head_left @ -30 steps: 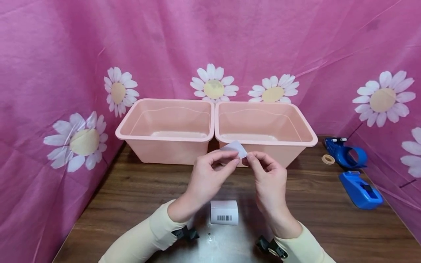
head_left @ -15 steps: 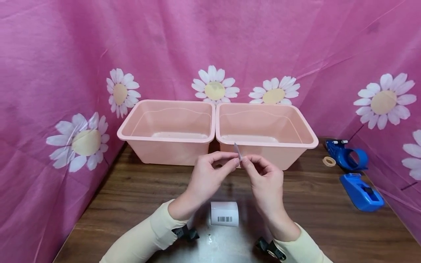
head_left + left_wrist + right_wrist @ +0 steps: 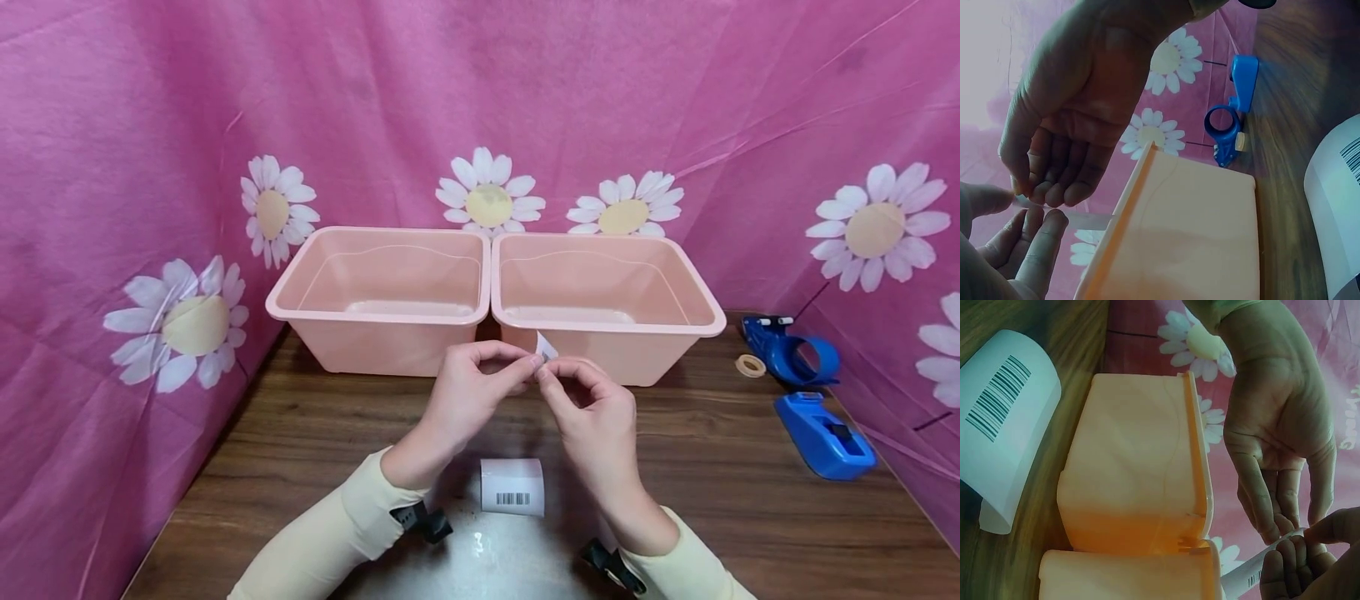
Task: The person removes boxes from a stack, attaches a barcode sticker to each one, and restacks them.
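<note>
In the head view, a small white barcode label stands up between the two hands, in front of the pink bins. The left hand pinches its lower edge between thumb and fingers. Thumb and fingertips of the right hand also pinch it, right beside the left fingertips. From the right wrist, printed bars show on the label, while the fingers hide its gripped end. Below the hands, on the table, lies a curled white label roll with a barcode facing up.
Two pink bins, left and right, stand side by side at the back of the wooden table. On the right are a blue tape gun, a small tan tape ring and a blue tape dispenser.
The label has turned from facing broadside to nearly edge-on, then partly back, its printed side now showing. The right hand has shifted left, close against the left fingertips.
</note>
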A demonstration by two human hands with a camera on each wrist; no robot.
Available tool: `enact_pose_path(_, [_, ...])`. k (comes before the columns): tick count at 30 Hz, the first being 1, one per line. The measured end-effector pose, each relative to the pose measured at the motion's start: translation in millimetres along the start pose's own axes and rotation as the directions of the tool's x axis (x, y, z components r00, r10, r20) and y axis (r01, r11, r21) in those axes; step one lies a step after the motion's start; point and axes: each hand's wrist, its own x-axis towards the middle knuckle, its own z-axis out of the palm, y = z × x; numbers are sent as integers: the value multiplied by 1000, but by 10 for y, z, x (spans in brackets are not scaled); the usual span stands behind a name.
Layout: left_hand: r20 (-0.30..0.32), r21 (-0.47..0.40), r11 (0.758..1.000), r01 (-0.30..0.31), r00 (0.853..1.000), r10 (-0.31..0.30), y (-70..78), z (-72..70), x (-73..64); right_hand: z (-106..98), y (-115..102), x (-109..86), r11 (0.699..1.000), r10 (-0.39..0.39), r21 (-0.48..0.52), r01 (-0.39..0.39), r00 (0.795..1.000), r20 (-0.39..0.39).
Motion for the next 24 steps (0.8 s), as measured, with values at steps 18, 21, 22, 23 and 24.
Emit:
enact_pose_path(18, [-12, -96, 995, 4, 1000, -5, 7, -27, 0, -57, 8, 53, 1000, 6, -18, -6, 1000, -11])
enact_pose_path(21, [-18, -99, 995, -10, 1000, 9, 16, -34, 3, -106, 0, 100, 997, 70, 9, -70, 997, -15])
enact_pose_path(22, [-20, -100, 995, -14, 1000, 12, 22, -37, 3, -125, -4, 117, 995, 97, 26, -96, 995, -12])
enact_pose_path(23, [-23, -99, 995, -17, 1000, 15, 29, -40, 3, -145, -6, 140, 992, 123, 39, -122, 992, -10])
enact_pose_path(24, [-26, -103, 994, -19, 1000, 16, 35, -43, 2, -166, -10, 163, 988, 148, 54, -148, 989, -6])
